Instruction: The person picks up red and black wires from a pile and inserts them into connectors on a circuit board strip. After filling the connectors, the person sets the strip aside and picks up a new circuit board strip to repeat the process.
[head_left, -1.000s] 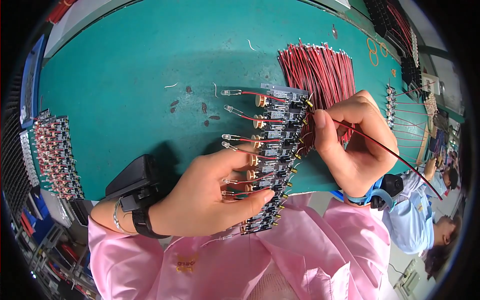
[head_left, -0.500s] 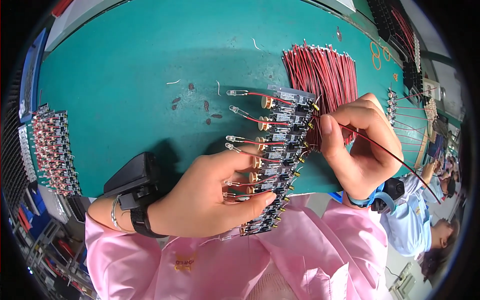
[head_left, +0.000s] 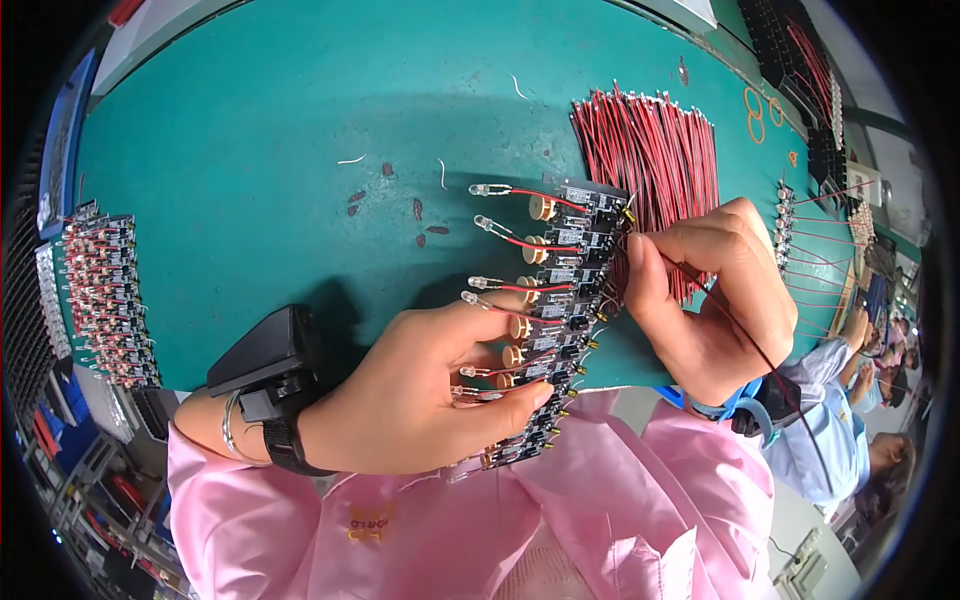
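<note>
My left hand grips a long black strip of small circuit boards from below, thumb on its near end. Several boards carry red wires ending in clear LEDs that stick out to the left. My right hand pinches a thin red-and-black wire against the right edge of the strip's upper part; the wire trails down to the right. A black device sits strapped on my left wrist.
A bundle of red-and-black wires lies on the green table behind the strip. Finished board strips lie at the left edge. More boards and wires sit at the right, where another person in blue works.
My right hand has brought the wire's end closer to the strip's edge. The left hand keeps holding the strip almost still.
</note>
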